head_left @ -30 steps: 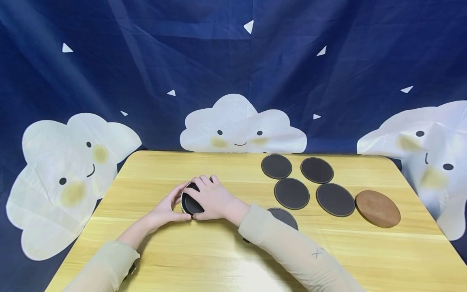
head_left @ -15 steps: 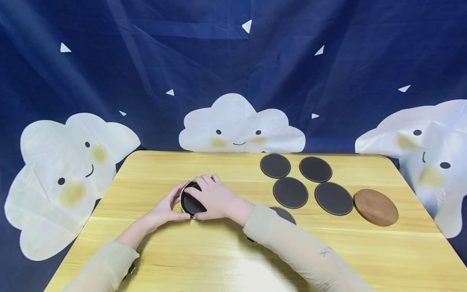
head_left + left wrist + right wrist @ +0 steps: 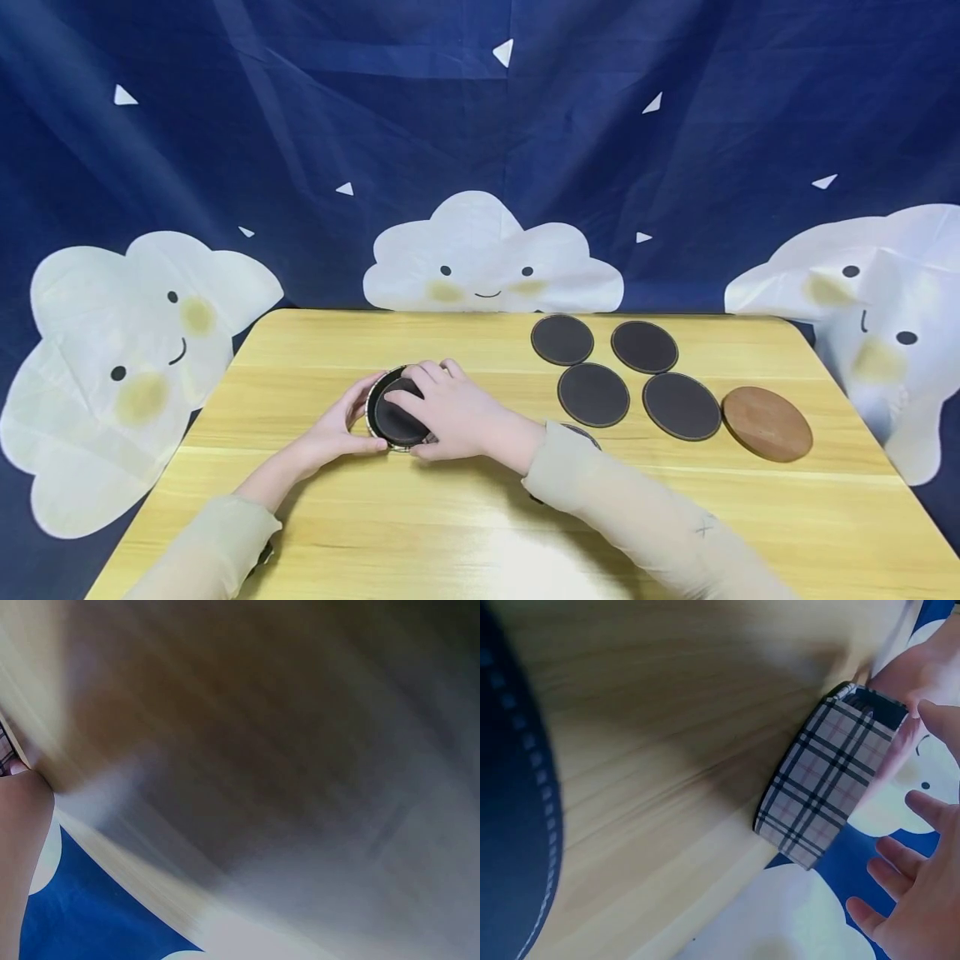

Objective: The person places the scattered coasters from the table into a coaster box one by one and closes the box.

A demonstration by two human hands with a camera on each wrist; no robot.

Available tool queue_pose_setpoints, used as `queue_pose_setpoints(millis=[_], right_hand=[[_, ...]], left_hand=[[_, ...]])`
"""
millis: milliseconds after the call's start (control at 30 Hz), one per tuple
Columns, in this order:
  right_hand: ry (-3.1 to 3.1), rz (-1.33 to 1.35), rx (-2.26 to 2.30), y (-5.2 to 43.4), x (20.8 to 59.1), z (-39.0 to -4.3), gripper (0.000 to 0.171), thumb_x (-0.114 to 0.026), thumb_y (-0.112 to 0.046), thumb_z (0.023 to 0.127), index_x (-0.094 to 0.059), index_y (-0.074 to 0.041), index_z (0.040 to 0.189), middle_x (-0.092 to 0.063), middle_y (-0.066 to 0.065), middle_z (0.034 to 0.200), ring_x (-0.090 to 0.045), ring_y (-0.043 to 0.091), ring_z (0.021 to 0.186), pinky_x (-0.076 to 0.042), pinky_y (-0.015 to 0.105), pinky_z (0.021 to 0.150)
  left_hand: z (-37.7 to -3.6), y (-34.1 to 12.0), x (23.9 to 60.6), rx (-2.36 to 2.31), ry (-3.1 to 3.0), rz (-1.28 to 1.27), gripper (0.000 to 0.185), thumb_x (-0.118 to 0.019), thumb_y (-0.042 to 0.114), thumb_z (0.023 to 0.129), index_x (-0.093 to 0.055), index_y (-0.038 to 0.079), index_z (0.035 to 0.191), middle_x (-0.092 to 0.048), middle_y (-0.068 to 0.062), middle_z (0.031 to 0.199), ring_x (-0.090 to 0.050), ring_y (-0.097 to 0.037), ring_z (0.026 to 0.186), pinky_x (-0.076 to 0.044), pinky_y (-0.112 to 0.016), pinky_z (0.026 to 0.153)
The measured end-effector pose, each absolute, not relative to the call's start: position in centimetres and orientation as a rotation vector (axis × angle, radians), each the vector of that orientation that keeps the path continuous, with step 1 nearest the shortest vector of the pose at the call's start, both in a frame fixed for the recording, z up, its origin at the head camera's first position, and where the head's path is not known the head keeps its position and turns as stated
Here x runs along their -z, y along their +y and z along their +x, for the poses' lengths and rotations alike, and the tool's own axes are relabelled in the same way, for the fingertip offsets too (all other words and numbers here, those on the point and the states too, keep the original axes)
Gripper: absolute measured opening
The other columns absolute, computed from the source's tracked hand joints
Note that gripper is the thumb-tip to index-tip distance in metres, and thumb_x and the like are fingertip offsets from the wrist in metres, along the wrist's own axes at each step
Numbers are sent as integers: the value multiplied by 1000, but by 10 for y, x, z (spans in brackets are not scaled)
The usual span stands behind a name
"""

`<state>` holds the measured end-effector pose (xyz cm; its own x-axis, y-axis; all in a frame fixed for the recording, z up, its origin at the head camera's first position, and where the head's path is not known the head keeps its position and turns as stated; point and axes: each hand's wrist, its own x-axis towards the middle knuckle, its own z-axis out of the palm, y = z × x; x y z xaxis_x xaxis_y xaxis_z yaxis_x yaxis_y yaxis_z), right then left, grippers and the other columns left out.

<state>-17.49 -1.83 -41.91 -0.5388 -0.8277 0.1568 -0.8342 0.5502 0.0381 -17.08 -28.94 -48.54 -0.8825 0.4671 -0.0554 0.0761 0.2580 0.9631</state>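
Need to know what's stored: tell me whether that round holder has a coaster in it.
Yes: a dark coaster lies in the plaid holder.

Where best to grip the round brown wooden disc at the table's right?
Probably by its rim. The round brown wooden disc lies flat on the yellow wooden table, so pinch across opposite edges from above. Its right side is free; a dark round coaster sits close on its left.
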Motion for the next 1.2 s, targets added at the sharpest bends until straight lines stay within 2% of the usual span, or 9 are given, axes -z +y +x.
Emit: queue_pose_setpoints(millis=[200, 433, 833, 1200], right_hand=[[-2615, 1417, -32, -4, 413, -169, 77, -73, -60, 88, -50, -25, 153, -50, 6, 152, -44, 26, 144, -41, 46, 114], [-2583, 1429, 7, 15, 411, -161, 77, -74, -61, 88, -51, -24, 152, -49, 8, 154, -45, 26, 144, -42, 46, 113], [-2634, 1402, 4, 53, 426, -154, 81, -74, -62, 89, -50, -23, 156, -49, 11, 155, -45, 29, 144, -41, 50, 117], [-2681, 1335, -119, 84, 442, -145, 76, -75, -57, 89, -51, -23, 152, -53, 10, 149, -49, 29, 141, -43, 51, 113]], left_hand=[[-171, -289, 485, -1674, 2198, 513, 107, -89, 4, 83, -24, 7, 168, -37, -29, 164, -51, 12, 132, -34, -4, 109], [-170, -289, 483, -1664, 2202, 493, 108, -90, 6, 84, -23, 9, 169, -36, -28, 165, -50, 11, 133, -34, -4, 108], [-170, -288, 483, -1691, 2187, 485, 109, -89, 3, 82, -23, 7, 168, -34, -29, 165, -49, 13, 133, -33, -3, 108], [-170, -288, 482, -1688, 2179, 486, 109, -90, 4, 82, -23, 7, 168, -33, -28, 167, -47, 13, 135, -33, -3, 108]])
